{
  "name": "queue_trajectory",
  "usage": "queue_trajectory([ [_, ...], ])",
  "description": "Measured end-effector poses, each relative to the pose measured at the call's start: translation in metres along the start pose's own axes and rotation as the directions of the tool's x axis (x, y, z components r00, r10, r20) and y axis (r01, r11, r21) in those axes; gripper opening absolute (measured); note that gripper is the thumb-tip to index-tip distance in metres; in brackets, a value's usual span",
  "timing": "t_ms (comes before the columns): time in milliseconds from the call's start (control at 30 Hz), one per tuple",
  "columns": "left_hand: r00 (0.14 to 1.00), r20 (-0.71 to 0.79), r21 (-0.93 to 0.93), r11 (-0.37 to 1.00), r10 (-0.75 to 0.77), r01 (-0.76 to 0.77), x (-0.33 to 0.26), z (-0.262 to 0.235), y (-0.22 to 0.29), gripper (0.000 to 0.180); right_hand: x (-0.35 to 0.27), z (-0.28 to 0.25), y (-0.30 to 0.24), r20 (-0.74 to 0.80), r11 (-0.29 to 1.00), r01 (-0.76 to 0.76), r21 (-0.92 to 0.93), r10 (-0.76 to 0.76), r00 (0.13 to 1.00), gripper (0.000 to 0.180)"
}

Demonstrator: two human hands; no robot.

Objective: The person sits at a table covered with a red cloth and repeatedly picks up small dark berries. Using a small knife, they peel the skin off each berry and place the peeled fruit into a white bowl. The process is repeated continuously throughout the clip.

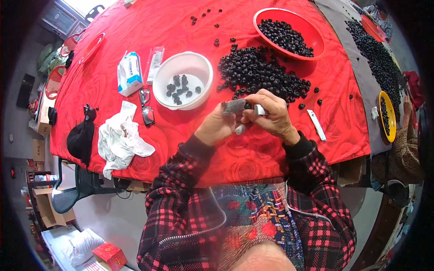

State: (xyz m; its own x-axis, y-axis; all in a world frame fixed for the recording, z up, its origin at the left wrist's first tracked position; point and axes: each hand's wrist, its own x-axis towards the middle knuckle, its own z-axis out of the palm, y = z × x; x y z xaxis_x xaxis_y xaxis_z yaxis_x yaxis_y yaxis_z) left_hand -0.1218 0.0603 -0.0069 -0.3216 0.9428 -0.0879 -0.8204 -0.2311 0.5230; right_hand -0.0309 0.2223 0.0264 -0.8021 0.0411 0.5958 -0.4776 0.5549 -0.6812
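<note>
My left hand (214, 124) and my right hand (272, 112) meet over the near middle of the table, fingers closed. A small black ring-shaped part (247, 105) shows between their fingertips, partly hidden. Something grey covers or lies along a finger of the left hand (234, 106). A short white piece (259, 109) shows at the right fingers; whether it is a finger cover or a held object is unclear. Just beyond my hands spreads a pile of black ring-shaped parts (257, 74). To the left, a white basin (205, 77) has several black parts in it.
A red basin (318, 38) full of black parts stands behind the pile. Left lie eyeglasses (148, 115), a white cloth (120, 140), a black cap (81, 137) and a tissue pack (129, 74). A white strip-like tool (317, 125) lies right. Another person's hand (407, 107) is near a yellow tray (383, 97).
</note>
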Motion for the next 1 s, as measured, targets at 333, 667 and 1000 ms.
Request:
queue_trajectory([
  [333,0.981,-0.123,-0.044,0.988,-0.153,0.148,-0.003,0.009,0.002,0.022,0.000,-0.010,-0.002,0.093,0.995,-0.046,0.092,0.037,0.995,0.029],
  [667,0.969,0.060,-0.080,0.967,-0.239,0.243,-0.011,-0.011,-0.003,0.028,-0.001,-0.015,0.004,0.231,0.981,-0.096,0.168,0.055,0.971,0.023],
  [1000,0.986,0.003,-0.223,0.961,-0.167,0.164,-0.012,-0.007,-0.009,0.025,-0.003,-0.012,-0.001,0.186,0.967,-0.168,0.189,0.133,0.974,0.021],
])
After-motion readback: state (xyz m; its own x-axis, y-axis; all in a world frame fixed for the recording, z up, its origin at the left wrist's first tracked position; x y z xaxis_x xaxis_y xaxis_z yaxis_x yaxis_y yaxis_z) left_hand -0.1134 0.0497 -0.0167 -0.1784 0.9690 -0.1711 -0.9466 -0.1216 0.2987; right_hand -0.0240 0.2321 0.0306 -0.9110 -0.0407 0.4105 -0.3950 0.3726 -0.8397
